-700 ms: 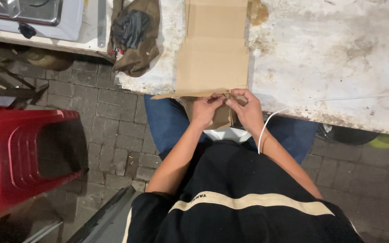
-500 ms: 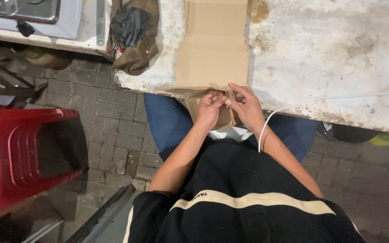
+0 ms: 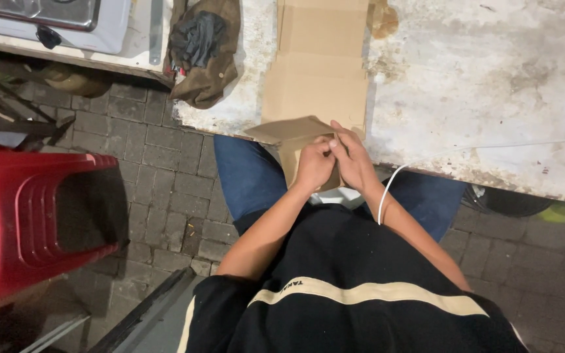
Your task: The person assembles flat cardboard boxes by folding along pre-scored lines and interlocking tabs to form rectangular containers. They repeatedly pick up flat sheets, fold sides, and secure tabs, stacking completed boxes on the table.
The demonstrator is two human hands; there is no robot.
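Stained white worktop (image 3: 492, 85) carries a flattened brown cardboard box (image 3: 315, 72); at its near edge (over the lap) left hand (image 3: 314, 167) and right hand (image 3: 354, 160) pinch its folded, creased flap (image 3: 289, 129).

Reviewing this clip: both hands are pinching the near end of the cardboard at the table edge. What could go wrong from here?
The flattened cardboard overhangs the table edge, so it might slide toward the lap while the left hand and right hand bend its flap. The white cord lies beside the right wrist and could snag.
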